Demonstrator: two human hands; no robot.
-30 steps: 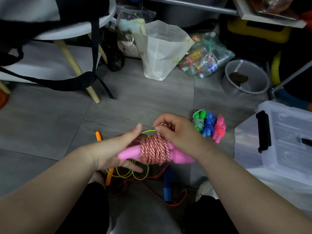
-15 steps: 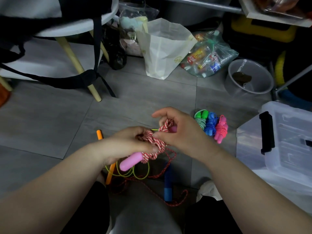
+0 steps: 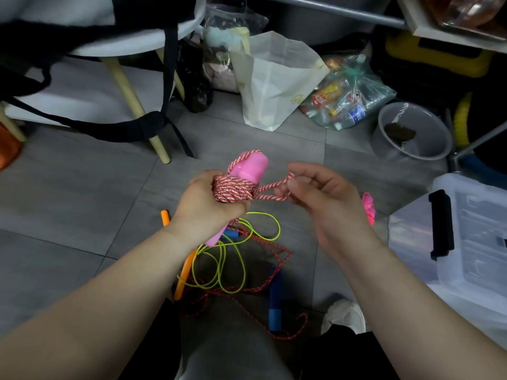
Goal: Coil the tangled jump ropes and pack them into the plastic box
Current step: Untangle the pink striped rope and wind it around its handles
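My left hand (image 3: 204, 204) grips a jump rope with pink handles (image 3: 251, 167), its red-and-white cord (image 3: 233, 189) wound tightly round them; the handles stand nearly upright. My right hand (image 3: 318, 200) pinches a loop of that cord just right of the bundle, stretched taut. On the floor beneath lie a loose yellow-green rope (image 3: 233, 259) with orange handles (image 3: 184, 272) and a red rope (image 3: 274, 292) with a blue handle (image 3: 275, 300). A coiled pink rope (image 3: 368, 204) peeks out behind my right wrist. The clear plastic box (image 3: 466, 242) with a black latch sits at right.
A white paper bag (image 3: 274, 80), a plastic bag of bottles (image 3: 348, 97) and a grey tub (image 3: 411, 131) stand on the tile floor ahead. A white chair with wooden legs (image 3: 131, 100) and black straps is at the left. My knees and a white shoe (image 3: 345, 315) are below.
My left hand has turned the wound bundle from lying flat to nearly upright and raised it. My right hand has pulled a loop of the cord out to the right.
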